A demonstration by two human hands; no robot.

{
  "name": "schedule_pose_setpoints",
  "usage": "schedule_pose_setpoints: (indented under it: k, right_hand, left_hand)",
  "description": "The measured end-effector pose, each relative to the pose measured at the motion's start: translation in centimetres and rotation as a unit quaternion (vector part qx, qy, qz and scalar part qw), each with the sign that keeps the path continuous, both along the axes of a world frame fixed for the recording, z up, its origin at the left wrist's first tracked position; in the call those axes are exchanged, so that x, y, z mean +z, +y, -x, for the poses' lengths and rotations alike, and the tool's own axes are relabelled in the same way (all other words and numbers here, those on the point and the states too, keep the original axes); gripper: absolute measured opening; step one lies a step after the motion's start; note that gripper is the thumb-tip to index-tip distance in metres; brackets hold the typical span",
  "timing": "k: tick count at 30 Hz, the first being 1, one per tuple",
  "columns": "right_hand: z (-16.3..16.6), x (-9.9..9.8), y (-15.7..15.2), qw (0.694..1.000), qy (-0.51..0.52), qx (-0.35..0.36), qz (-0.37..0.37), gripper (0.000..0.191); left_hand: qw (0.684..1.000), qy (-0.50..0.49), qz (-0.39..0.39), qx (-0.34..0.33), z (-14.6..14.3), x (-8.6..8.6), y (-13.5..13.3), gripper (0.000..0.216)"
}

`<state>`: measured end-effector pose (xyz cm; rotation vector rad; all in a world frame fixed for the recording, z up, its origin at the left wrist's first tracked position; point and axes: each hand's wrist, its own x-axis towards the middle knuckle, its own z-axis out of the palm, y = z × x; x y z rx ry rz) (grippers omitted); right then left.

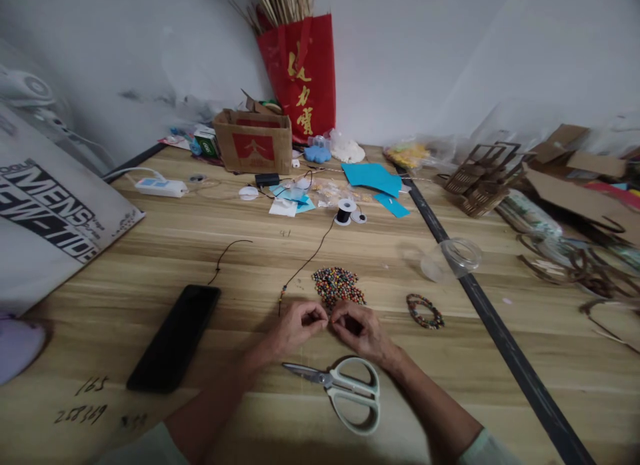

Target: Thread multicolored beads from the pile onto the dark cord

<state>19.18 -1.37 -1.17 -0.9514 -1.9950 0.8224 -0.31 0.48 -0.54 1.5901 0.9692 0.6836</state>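
Note:
My left hand [301, 323] is closed in a pinch, with a black cord [311, 257] running down to it from a spool [345, 211]. A few coloured beads [283, 292] are threaded on that cord just above the hand. Facing it, my right hand [363, 328] pinches what looks like a tiny orange bead, its fingertips almost meeting the left ones. Right behind both hands lies a pile of small multicoloured beads [339, 285]. A finished-looking beaded bracelet [425, 311] rests to the right. Below the hands are scissors [331, 383] with pale handles, blades slightly parted.
A black phone [175, 338] lies at left, near a short cord piece [220, 261]. Right of the beads is a clear plastic container [450, 259]. Blue paper [373, 178], a cardboard box [253, 143], a red bag [305, 78] and woven baskets [483, 181] stand farther back.

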Motion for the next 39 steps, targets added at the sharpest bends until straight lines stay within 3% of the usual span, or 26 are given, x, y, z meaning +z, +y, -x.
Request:
schedule_pose_setpoints:
  k: [23, 39]
  right_hand:
    - [0.13, 0.57, 0.07, 0.999, 0.021, -0.003, 0.028, 0.014]
    - [0.05, 0.48, 0.08, 0.999, 0.033, 0.014, 0.032, 0.011]
  left_hand:
    - [1.0, 0.0, -0.021, -0.001, 0.06, -0.7, 0.06, 0.012]
    - [1.0, 0.02, -0.019, 0.003, -0.17, -0.09, -0.05, 0.012]
